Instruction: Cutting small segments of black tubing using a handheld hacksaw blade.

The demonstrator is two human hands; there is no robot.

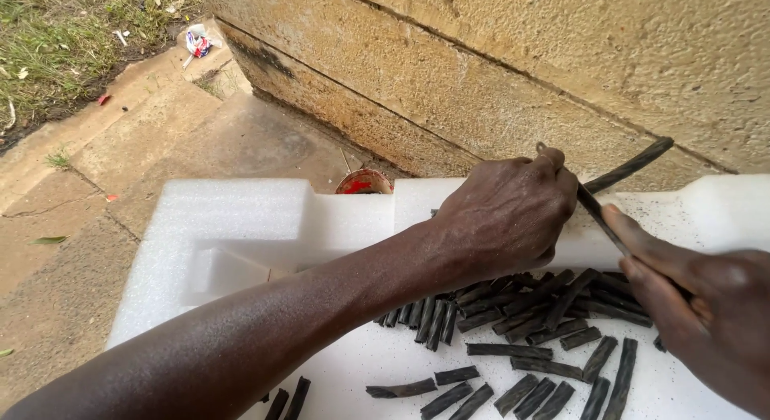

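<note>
My left hand [505, 215] reaches across a white foam slab [241, 219] and grips a long, dark twisted stick [634, 167] that juts toward the wall. At the right, my right hand [706, 308] holds a thin dark blade [597, 215], its forefinger lying along the blade, which rests against the stick just beside my left fingers. Below both hands, several short dark cut pieces [529, 308] lie heaped and scattered on the foam.
A rough tan block wall [497, 59] rises right behind the foam. A small red-and-white container [363, 182] sits behind the foam's edge. Concrete paving [160, 139] spreads left, with grass [56, 35] and a piece of litter [196, 43] at the far corner.
</note>
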